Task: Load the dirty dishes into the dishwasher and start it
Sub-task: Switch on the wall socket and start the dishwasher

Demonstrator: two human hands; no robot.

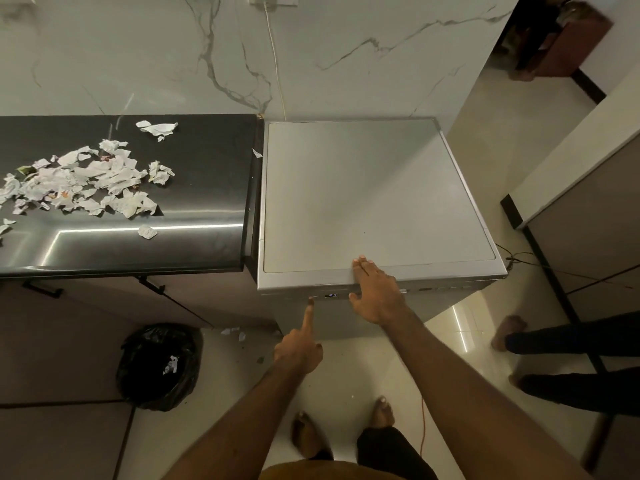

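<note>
On the left, a dark shiny desk [194, 202] is seen, and many torn bits of paper [86, 181] are scattered on it. Below the desk, a black trash bag [159, 365] is set on the floor, with some paper scraps inside it. A few more scraps lie on the floor beside it.

Just right of the desk, touching its side, the dishwasher [374, 202] is found. Its door is shut and its flat grey top is bare. A thin white cord [275, 60] is seen running down the marble wall behind it.

The left hand [299, 348] is held in front of the dishwasher. Its grip is curled up, with only one finger stretched out. The tip of that finger is pressed on the control strip [433, 290] at the front, just left of a small lit display [333, 295].

The right hand [375, 294] is laid flat on the front edge of the top, with its grip spread wide and nothing held.

Bare feet are seen on the pale floor [491, 140] below. At the far right, another person's legs [571, 362] are seen.
</note>
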